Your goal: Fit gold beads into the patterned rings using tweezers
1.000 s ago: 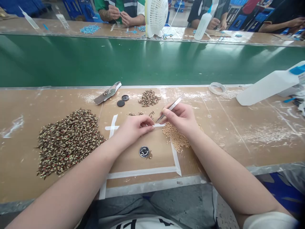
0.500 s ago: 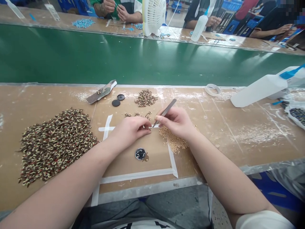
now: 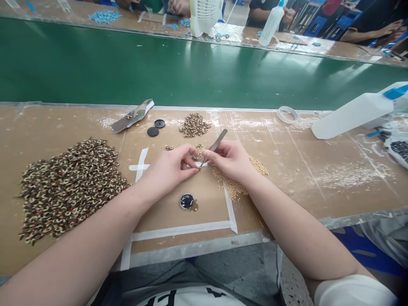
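Along the near side of the work area, a strip of white tape (image 3: 185, 230) is stuck to the tabletop (image 3: 287, 187). Beyond it, a small round dish (image 3: 186, 201) is filled with dark, glossy liquid. Above the dish, a tiny dark piece (image 3: 199, 168), too small to be made out, is pinched between the thumb and a fingertip of the left hand (image 3: 174, 166). It is met by the tip of the metal tweezers (image 3: 219, 139), which are gripped in the closed fingers of the right hand (image 3: 231, 160); whether their tips are pressed together cannot be told. Pale beads (image 3: 236, 187) are spread partly under that hand. Farther off, a small heap (image 3: 194, 125) and black discs (image 3: 153, 131) are seen, backed by a green surface (image 3: 143, 68).
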### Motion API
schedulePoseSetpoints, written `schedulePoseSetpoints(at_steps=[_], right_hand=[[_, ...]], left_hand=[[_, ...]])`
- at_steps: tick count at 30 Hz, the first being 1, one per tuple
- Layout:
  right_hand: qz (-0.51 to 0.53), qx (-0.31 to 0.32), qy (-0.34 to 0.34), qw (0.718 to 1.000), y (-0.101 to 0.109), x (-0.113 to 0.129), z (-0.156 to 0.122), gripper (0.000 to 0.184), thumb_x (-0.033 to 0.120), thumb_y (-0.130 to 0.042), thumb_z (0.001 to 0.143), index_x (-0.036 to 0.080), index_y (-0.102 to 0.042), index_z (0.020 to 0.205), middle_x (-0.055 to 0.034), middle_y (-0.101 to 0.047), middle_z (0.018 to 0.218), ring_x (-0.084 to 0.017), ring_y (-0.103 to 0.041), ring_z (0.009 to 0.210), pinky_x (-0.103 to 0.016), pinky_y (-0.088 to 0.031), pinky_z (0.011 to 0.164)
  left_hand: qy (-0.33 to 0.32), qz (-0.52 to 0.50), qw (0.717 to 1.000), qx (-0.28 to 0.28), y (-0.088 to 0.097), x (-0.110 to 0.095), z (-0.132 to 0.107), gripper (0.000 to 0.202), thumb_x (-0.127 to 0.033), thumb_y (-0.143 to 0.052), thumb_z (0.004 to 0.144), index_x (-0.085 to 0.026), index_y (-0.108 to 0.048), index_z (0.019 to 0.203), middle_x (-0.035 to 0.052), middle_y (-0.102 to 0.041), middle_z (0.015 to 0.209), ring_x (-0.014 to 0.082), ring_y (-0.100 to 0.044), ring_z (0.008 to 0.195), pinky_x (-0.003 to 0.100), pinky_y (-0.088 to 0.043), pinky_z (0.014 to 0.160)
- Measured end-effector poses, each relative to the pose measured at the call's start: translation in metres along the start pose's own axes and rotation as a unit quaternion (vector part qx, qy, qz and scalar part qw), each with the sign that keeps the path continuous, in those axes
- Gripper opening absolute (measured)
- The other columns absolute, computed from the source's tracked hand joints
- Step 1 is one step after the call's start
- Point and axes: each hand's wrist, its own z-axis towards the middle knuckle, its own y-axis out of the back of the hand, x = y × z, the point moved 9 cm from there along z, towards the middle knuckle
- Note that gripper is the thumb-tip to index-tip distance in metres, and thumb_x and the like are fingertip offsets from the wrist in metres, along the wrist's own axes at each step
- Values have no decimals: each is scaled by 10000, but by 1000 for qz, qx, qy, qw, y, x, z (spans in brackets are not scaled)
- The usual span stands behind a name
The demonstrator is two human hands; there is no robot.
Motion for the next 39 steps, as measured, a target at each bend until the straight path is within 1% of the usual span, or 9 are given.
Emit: schedulePoseSetpoints(at_steps=[4, 11, 15, 18, 21, 26, 34, 39], right_hand=[[-3, -1, 5, 1000, 1, 2, 0, 330, 497, -761, 864, 171, -766, 910, -65, -785, 847, -192, -734, 780, -317, -579, 720], [-1, 13, 4, 1000, -2, -1, 0, 345, 510, -742, 881, 174, -775, 952, -69, -791, 893, -195, -737, 817, -319, -583, 736], [-5, 18, 2, 1000, -2, -3, 0, 343, 506, -737, 887, 175, -781, 963, -67, -790, 891, -190, -729, 803, -314, -577, 723], [-12, 27, 6, 1000, -3, 0, 1, 330, 496, -739, 887, 172, -783, 929, -66, -788, 870, -186, -723, 789, -310, -567, 719], [-13, 36, 12, 999, -3, 4, 1, 322, 490, -741, 883, 171, -782, 893, -59, -782, 838, -182, -717, 774, -304, -557, 716], [-14, 44, 7, 999, -4, 4, 2, 334, 498, -742, 875, 168, -786, 908, -65, -788, 858, -186, -712, 775, -306, -559, 707], [7, 58, 1, 998, -6, 2, 2, 336, 492, -744, 873, 165, -785, 940, -74, -789, 892, -200, -720, 826, -316, -565, 740], [-30, 49, -8, 998, -5, 2, 0, 328, 486, -746, 874, 163, -773, 918, -62, -771, 872, -184, -695, 793, -303, -543, 705]], left_hand=[[7, 6, 1000, -3, 0, 2, 0, 302, -322, -724, 842, -271, -602, 1113, -22, -796, 917, 185, -688, 773, 309, -466, 688], [13, -9, 1000, -4, 0, 6, 1, 284, -320, -734, 834, -269, -609, 1084, -16, -800, 920, 204, -723, 863, 330, -492, 757], [10, -13, 1000, -3, 0, 5, 1, 262, -317, -731, 834, -265, -618, 1065, -10, -800, 919, 208, -726, 864, 339, -498, 773], [8, -11, 1000, -2, 0, 4, 1, 246, -316, -728, 836, -266, -622, 1053, -14, -800, 919, 204, -723, 860, 342, -500, 785], [7, -2, 1000, -8, 0, 3, 0, 236, -317, -726, 835, -265, -625, 1041, -14, -799, 914, 203, -718, 853, 342, -498, 778], [9, 4, 1000, -5, -1, 3, 1, 233, -325, -733, 829, -257, -621, 1022, -8, -798, 913, 196, -702, 805, 331, -484, 722], [6, 3, 1000, -7, 1, 2, 0, 200, -317, -730, 839, -255, -627, 999, -14, -799, 920, 199, -716, 861, 334, -495, 770], [5, 9, 1000, -3, 0, 1, 0, 217, -329, -726, 846, -262, -640, 1034, -5, -799, 950, 207, -720, 883, 343, -504, 789]])
